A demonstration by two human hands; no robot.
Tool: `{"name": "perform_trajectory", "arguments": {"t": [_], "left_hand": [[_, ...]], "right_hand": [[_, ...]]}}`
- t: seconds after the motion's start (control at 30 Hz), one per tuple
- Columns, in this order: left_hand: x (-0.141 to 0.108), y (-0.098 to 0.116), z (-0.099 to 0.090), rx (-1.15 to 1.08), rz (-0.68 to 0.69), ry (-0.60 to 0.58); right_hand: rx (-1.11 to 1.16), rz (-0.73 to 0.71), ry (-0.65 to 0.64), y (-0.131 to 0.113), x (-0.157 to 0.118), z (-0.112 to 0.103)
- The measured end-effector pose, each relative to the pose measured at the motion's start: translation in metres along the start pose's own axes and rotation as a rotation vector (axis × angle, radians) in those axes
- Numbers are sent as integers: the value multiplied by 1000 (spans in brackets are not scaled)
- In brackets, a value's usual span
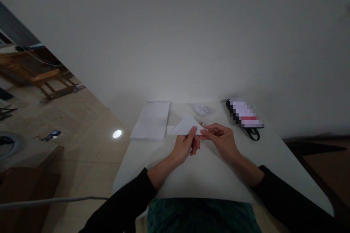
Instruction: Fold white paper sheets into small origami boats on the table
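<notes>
Two hands, the left hand and the right hand, pinch a folded white paper triangle between their fingertips, just above the white desk, near a flat paper stack and a crumpled paper scrap.

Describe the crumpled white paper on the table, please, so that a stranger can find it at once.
Near the far edge of the white table, just right of the flat paper stack, lies a small crumpled paper. It alone is wadded up, not flat or neatly folded.
</notes>
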State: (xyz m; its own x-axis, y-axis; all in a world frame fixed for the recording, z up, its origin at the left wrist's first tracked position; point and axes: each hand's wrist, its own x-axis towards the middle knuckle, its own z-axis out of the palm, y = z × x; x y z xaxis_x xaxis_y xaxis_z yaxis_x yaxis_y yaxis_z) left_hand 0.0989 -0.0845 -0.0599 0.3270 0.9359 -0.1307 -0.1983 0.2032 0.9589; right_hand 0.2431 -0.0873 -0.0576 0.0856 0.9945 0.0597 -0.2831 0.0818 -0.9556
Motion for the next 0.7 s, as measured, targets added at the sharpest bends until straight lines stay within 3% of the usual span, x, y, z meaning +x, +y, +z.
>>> {"name": "perform_trajectory", "arguments": {"t": [0.13,0.33,0.5,0.7], "left_hand": [[4,9,-10,5,-11,-66],[6,11,-17,10,12,-96],[4,9,-17,165,48,-130],[4,12,-18,286,75,-113]], "right_hand": [[92,64,-105,-4,2,-1],[343,444,-325,3,7,-6],[305,469,-393,0,-1,-1],[251,439,-338,-5,-4,1]]}}
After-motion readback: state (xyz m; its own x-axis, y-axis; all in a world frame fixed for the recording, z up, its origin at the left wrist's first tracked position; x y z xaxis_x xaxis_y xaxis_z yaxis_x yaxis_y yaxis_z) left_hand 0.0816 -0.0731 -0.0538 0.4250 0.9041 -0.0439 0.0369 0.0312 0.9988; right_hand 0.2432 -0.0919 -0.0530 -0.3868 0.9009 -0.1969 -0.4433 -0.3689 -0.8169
